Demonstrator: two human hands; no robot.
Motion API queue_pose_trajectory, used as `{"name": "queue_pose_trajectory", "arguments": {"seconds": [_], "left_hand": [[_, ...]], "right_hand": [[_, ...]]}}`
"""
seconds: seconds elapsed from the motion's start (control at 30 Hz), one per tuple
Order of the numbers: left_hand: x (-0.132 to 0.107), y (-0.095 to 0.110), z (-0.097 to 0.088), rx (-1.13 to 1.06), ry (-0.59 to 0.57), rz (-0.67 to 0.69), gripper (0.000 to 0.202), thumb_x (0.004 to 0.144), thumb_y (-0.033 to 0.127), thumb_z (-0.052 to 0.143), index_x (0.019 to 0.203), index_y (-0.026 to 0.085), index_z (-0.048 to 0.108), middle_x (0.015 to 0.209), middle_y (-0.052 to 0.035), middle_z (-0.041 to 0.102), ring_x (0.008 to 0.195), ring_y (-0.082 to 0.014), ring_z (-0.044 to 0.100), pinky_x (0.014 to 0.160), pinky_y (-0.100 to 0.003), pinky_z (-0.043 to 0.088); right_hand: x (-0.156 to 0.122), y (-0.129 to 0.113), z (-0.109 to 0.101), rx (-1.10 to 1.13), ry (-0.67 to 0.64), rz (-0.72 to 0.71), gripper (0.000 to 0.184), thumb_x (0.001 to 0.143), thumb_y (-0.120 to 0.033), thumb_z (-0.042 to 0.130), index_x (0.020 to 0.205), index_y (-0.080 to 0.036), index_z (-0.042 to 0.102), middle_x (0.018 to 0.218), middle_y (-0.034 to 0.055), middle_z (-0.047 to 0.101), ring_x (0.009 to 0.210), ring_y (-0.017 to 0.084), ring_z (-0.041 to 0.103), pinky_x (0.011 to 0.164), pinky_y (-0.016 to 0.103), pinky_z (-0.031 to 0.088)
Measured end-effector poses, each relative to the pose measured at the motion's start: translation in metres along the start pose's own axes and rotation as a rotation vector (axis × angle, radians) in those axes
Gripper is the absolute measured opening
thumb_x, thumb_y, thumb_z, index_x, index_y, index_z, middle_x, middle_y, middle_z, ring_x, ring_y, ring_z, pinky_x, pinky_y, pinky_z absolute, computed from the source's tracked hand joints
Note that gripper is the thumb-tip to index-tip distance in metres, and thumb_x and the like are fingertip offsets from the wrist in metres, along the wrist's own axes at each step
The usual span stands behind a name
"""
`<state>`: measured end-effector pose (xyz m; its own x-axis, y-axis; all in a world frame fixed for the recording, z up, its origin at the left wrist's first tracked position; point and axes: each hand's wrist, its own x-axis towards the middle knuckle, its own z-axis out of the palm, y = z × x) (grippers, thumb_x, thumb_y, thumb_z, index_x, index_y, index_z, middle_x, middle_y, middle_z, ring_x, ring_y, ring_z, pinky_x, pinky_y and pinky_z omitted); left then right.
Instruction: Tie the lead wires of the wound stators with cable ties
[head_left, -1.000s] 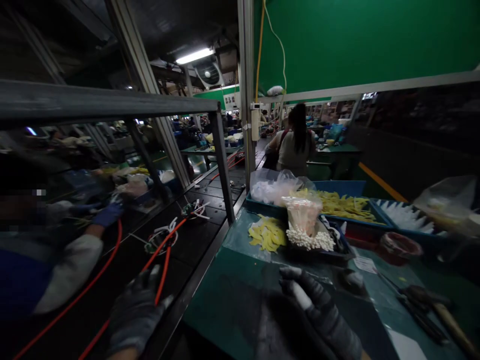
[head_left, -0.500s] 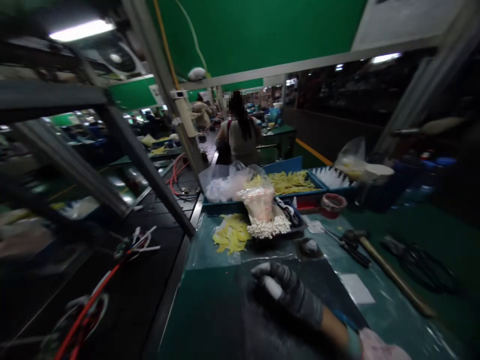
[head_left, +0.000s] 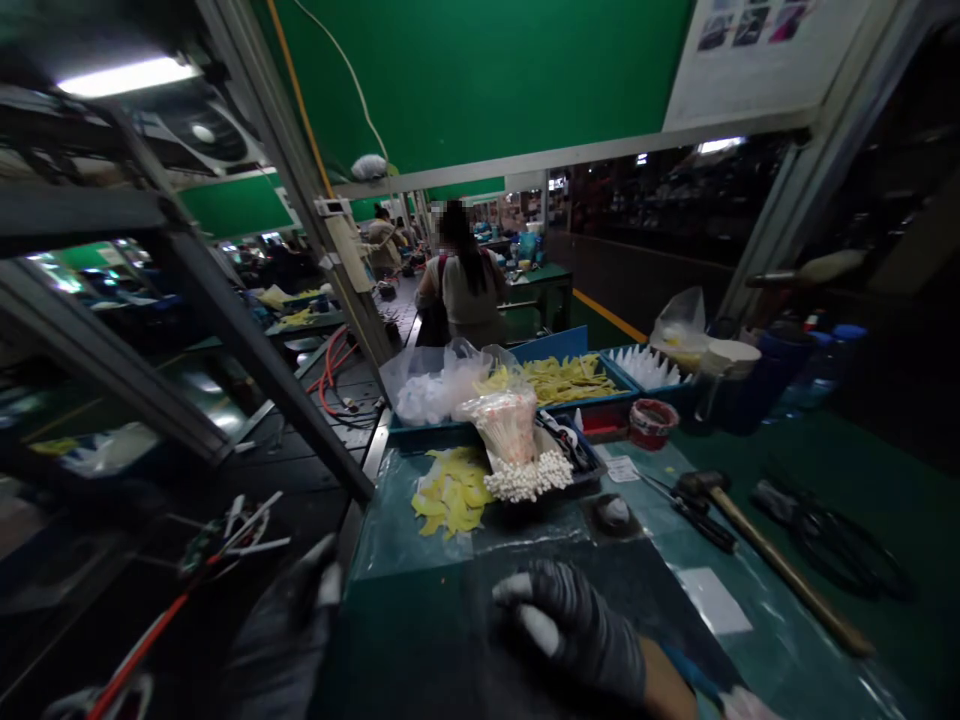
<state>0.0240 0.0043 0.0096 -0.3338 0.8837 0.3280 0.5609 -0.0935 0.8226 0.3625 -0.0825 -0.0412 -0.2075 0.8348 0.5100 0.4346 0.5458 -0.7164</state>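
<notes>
My right hand [head_left: 570, 622], in a dark striped glove with white fingertips, rests over the dark mat [head_left: 615, 570]. Its fingers are loosely curved, the thumb apart from the forefinger, and nothing shows between them. At lower left, my left hand [head_left: 289, 635], in a dark glove, is smeared by motion beside the bench's left edge; whether it holds anything is unclear. Beyond the mat are a bagged bundle of cotton swabs [head_left: 525, 450], a pile of yellow curved pieces [head_left: 454, 490] and a small dark dish [head_left: 615, 513] with something white in it.
On the right lie a hammer [head_left: 787, 570], pliers [head_left: 697, 515], a white paper [head_left: 714, 600] and dark scissors-like tools [head_left: 832, 535]. Behind stand a blue bin [head_left: 622, 385] of yellow strips and a red tub [head_left: 652, 422]. Red cable [head_left: 150, 640] runs along the left track. A person [head_left: 465, 280] is ahead.
My left hand has come into view at lower left. My right hand keeps nearly the same pose over the mat. The whole view has shifted slightly.
</notes>
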Motion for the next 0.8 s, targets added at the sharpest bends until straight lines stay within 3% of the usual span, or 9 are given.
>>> {"name": "queue_pose_trajectory", "arguments": {"seconds": [0.07,0.13,0.23,0.37,0.47,0.63,0.8], "left_hand": [[0.009,0.012,0.024,-0.093,-0.057,0.000,0.036,0.067,0.052,0.077,0.095,0.031,0.086,0.110,-0.0047,0.086,0.113,-0.0396,0.076,0.111,-0.055,0.058],[0.016,0.018,0.044,-0.256,-0.070,-0.017,0.036,0.067,0.052,0.079,0.091,0.027,0.085,0.100,-0.0059,0.086,0.098,-0.0343,0.078,0.095,-0.047,0.064],[0.020,0.012,0.061,-0.469,-0.035,-0.094,0.036,0.065,0.051,0.084,0.086,0.022,0.082,0.080,-0.0044,0.079,0.077,-0.0252,0.073,0.073,-0.035,0.061],[0.017,-0.002,0.064,-0.759,0.032,-0.243,0.040,0.059,0.048,0.094,0.082,0.022,0.076,0.070,0.0013,0.070,0.065,-0.0161,0.065,0.062,-0.026,0.055],[0.011,-0.005,0.061,-0.928,0.010,-0.303,0.043,0.056,0.050,0.098,0.079,0.022,0.074,0.065,0.0035,0.065,0.061,-0.0124,0.059,0.060,-0.024,0.054],[0.002,-0.005,0.062,-0.882,-0.094,-0.236,0.038,0.064,0.050,0.097,0.075,0.021,0.075,0.062,0.0020,0.061,0.059,-0.0121,0.054,0.058,-0.026,0.052],[0.004,-0.010,0.065,-1.018,-0.125,-0.338,0.035,0.064,0.047,0.095,0.075,0.021,0.073,0.061,0.0038,0.055,0.058,-0.0112,0.051,0.060,-0.027,0.051]], "right_hand": [[-0.013,0.016,0.003,-0.106,0.074,-0.054,0.038,0.100,-0.021,0.059,0.129,-0.032,0.081,0.106,0.0044,0.087,0.096,0.020,0.083,0.089,0.028,0.067],[-0.026,0.029,0.000,-0.183,0.120,-0.118,0.042,0.099,-0.021,0.059,0.134,-0.034,0.079,0.106,0.0046,0.086,0.094,0.020,0.082,0.086,0.028,0.067],[-0.040,0.038,-0.013,-0.250,0.061,-0.188,0.053,0.098,-0.019,0.063,0.148,-0.037,0.072,0.115,0.0055,0.086,0.101,0.020,0.083,0.089,0.030,0.067],[-0.048,0.039,-0.027,-0.248,-0.079,-0.188,0.066,0.099,-0.021,0.063,0.162,-0.039,0.060,0.128,0.0078,0.084,0.111,0.024,0.083,0.095,0.035,0.067],[-0.049,0.038,-0.026,-0.234,-0.054,-0.207,0.069,0.101,-0.018,0.057,0.166,-0.041,0.055,0.122,0.0072,0.086,0.107,0.025,0.083,0.093,0.036,0.067],[-0.044,0.031,-0.024,-0.221,-0.027,-0.236,0.073,0.098,-0.016,0.059,0.167,-0.040,0.054,0.113,0.0057,0.087,0.098,0.024,0.084,0.086,0.034,0.067],[-0.041,0.026,-0.025,-0.205,0.000,-0.190,0.069,0.099,-0.017,0.061,0.163,-0.041,0.058,0.108,0.0040,0.087,0.092,0.022,0.083,0.084,0.033,0.066]]}}
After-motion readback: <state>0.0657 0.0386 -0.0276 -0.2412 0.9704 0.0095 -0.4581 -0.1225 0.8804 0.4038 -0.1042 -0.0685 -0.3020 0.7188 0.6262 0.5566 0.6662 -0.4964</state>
